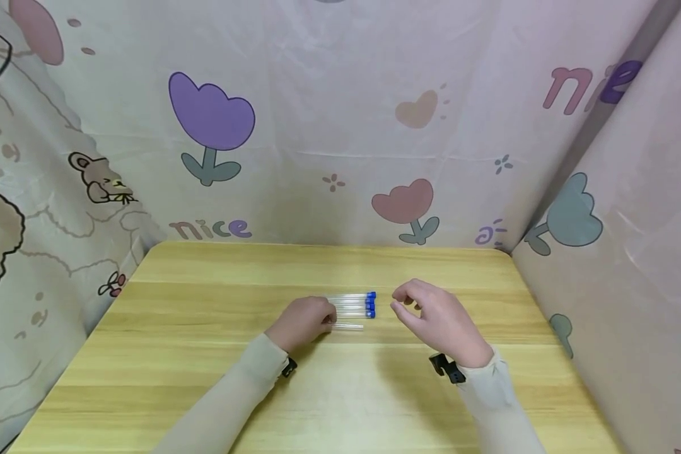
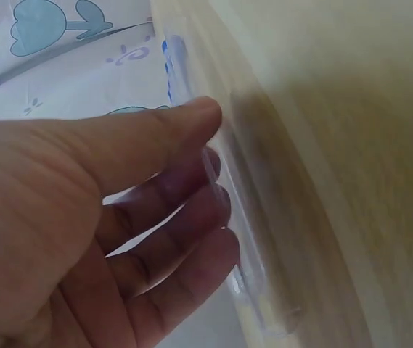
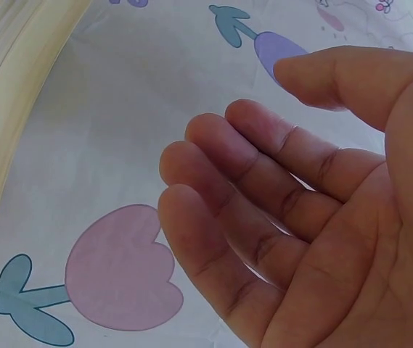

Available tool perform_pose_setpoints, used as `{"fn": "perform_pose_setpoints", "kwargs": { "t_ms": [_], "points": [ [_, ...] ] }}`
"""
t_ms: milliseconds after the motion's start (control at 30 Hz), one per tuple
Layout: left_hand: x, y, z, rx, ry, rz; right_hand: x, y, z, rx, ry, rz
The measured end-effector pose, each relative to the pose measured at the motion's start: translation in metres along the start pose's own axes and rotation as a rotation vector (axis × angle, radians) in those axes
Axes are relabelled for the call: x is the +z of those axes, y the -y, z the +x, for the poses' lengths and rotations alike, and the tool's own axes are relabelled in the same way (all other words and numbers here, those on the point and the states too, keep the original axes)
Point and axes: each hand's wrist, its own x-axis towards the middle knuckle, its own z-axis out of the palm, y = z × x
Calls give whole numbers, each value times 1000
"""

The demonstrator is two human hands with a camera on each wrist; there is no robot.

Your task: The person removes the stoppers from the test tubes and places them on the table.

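My left hand (image 1: 302, 323) is low over the table, its thumb and fingertips pinching a slim clear tube (image 1: 349, 326). In the left wrist view this tube (image 2: 246, 210) runs along the fingertips close to the wood; no blue cap shows on its right end in the head view. Just behind it lie several clear tubes (image 1: 352, 306) side by side, with blue caps (image 1: 371, 305) to the right; the hand hides their left ends. To the right of the caps my right hand (image 1: 439, 318) hovers with relaxed, slightly bent fingers and nothing between them.
The wooden table (image 1: 176, 302) ends at a patterned curtain (image 1: 295, 126) behind, and more curtain hangs along both sides. A black strap mount (image 1: 447, 368) sits on the right wrist, another (image 1: 288, 366) on the left.
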Motion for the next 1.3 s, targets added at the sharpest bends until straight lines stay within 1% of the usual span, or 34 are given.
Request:
{"fn": "perform_pose_setpoints", "kwargs": {
  "t_ms": [267,333,400,467,567,700,800,900,967,1133,1300],
  "points": [
    [7,3,3,-51,-1,-4,3,0,2,-5,8,-4],
    [6,4,3,-62,-11,-19,4,0,3,-5,8,-8],
    [1,4,0,-68,-30,-39,5,-1,3,-5,6,-12],
    [-8,4,-4,-81,-53,-55,4,-1,3,-6,4,-16],
    [-31,2,-13,-98,-108,-75,4,-1,2,-4,1,-16],
    [-64,2,-28,-113,-191,-74,2,-1,1,10,-7,-10],
    [-82,4,-38,-116,-227,-57,0,-2,1,18,-16,-10],
    [-90,7,-44,-123,-221,-44,-1,-3,1,20,-20,-12],
    [-92,10,-45,-137,-198,-43,-1,-3,1,19,-21,-15],
    [-91,11,-44,-168,-143,-60,0,-4,0,20,-19,-18],
    [-88,10,-42,-190,-111,-66,0,-5,0,18,-30,-20]
  ]
}}
